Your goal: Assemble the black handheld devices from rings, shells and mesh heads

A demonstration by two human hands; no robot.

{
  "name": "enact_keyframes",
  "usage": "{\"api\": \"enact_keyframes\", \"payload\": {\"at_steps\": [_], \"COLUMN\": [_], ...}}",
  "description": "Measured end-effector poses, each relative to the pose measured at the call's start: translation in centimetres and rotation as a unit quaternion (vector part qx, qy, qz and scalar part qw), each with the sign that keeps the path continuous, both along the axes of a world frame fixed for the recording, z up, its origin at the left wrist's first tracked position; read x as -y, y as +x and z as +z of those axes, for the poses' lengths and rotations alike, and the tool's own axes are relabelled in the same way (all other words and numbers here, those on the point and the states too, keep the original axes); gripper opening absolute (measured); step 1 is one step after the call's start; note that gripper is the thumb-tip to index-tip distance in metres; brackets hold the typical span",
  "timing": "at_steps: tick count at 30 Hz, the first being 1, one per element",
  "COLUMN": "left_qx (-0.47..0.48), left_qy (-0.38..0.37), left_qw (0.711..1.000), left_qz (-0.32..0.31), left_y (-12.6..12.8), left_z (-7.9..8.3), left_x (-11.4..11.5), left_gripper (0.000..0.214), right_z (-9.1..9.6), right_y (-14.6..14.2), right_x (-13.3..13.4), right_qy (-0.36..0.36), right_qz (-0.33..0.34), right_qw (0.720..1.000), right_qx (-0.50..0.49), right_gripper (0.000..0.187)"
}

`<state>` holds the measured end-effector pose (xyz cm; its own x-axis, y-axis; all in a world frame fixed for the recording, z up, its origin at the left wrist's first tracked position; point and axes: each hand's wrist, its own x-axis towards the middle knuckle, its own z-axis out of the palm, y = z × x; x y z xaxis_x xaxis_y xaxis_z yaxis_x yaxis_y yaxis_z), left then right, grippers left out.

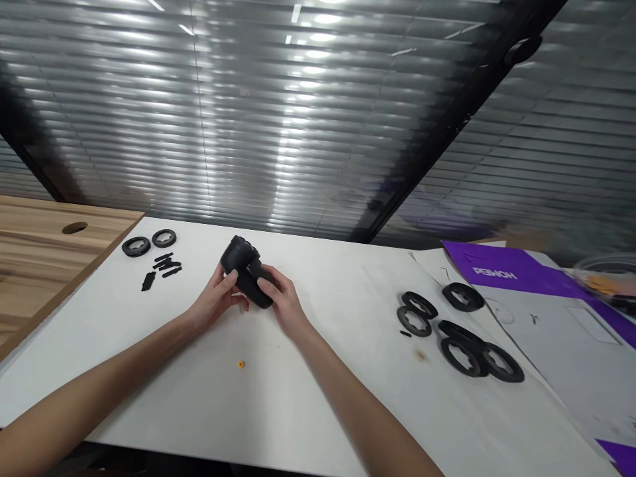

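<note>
Both hands hold one black cylindrical part (244, 268) with a ribbed round end, lifted just above the white table (318, 397). My left hand (217, 298) grips its left, wider end with the fingers curled round it. My right hand (282, 299) is closed on its lower right end, thumb on top. Two black rings (136, 246) and several small black pieces (166, 265) lie to the left of the hands. Several more black toothed rings (464, 344) lie to the right.
A tiny orange piece (241, 364) lies on the white table below the hands. A wooden desk (34, 245) with a cable hole adjoins on the left. Purple and white sheets (541, 291) lie at the right. Window blinds fill the background.
</note>
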<state>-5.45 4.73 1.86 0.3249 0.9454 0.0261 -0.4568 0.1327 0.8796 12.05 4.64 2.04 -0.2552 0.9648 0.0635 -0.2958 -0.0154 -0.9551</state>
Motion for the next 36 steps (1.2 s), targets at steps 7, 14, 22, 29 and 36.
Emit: {"api": "enact_keyframes", "payload": {"at_steps": [7, 14, 22, 29, 36], "left_qx": [0.000, 0.011, -0.033, -0.054, -0.096], "left_qy": [-0.016, -0.016, -0.005, -0.041, -0.031], "left_qw": [1.000, 1.000, 0.999, 0.998, 0.992], "left_qz": [0.001, 0.006, -0.035, -0.011, 0.075], "left_y": [-0.2, -0.1, -0.4, 0.1, 0.5], "left_z": [-0.2, 0.0, 0.1, 0.5, 0.3], "left_x": [-0.1, -0.1, 0.1, 0.3, 0.6], "left_gripper": [0.059, 0.062, 0.057, 0.060, 0.065], "right_z": [-0.4, -0.2, 0.1, 0.0, -0.6], "right_y": [0.4, 0.6, 1.1, 1.3, 0.8], "right_x": [-0.4, -0.3, -0.3, -0.1, 0.5], "right_qy": [0.033, 0.053, 0.064, 0.084, 0.092], "right_qz": [-0.057, -0.074, -0.062, -0.020, 0.044], "right_qw": [0.997, 0.994, 0.992, 0.990, 0.991], "right_qx": [0.028, 0.056, 0.093, 0.114, 0.092], "right_gripper": [0.039, 0.032, 0.035, 0.042, 0.063]}}
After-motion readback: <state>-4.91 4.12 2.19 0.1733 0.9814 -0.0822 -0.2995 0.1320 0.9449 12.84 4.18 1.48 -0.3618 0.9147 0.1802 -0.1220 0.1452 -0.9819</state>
